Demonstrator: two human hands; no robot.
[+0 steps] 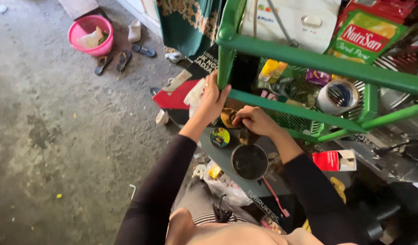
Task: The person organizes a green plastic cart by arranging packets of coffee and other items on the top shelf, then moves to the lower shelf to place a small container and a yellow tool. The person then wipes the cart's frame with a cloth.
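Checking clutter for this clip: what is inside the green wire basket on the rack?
The green wire basket holds a white tape roll, a yellow bottle, a purple packet and dark wrapped items. The green rack rail covers its back; the bottom is hidden.

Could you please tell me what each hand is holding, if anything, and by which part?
The left hand grips the green rack by its upright corner post. The right hand reaches below the rack's lower bar; whether it holds anything cannot be told.

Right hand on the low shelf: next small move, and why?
Probably lift the right hand clear of the shelf with what it grips. It is closed on a small dark thing, too hidden to identify, just above the dark round tin, while the left hand braces on the green rack post.
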